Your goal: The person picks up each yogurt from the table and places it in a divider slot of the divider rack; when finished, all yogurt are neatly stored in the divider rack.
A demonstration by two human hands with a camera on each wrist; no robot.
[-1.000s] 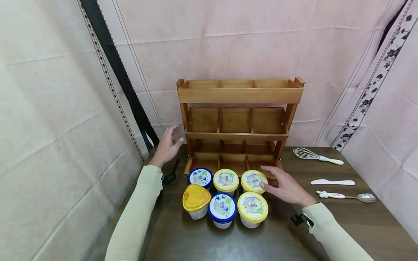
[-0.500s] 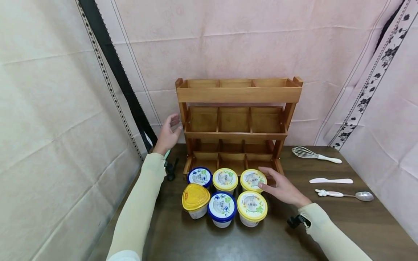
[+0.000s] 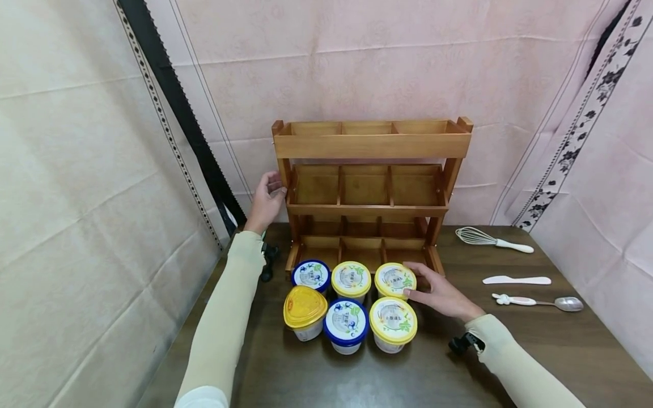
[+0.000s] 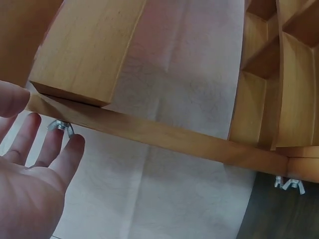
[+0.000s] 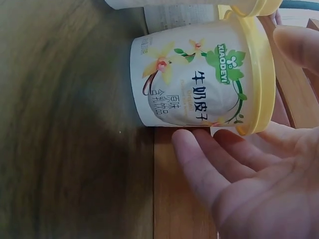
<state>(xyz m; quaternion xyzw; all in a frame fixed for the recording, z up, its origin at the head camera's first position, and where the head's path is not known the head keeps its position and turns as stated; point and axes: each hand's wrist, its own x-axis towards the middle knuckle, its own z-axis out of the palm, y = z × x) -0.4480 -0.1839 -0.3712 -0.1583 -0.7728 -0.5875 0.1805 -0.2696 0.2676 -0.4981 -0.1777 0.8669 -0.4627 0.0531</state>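
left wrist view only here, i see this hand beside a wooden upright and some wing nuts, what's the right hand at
Observer: The right hand is around the yellow-lidded tub at the right end of the row nearer the rack; I can't tell how firmly, if at all, it grips.
Operator: just that one tub or more
Observer: Six in all, in two rows of three.
Operator: anything off to the right of them
Observer: Yes, a whisk, a white knife and a spoon lie on the table there.
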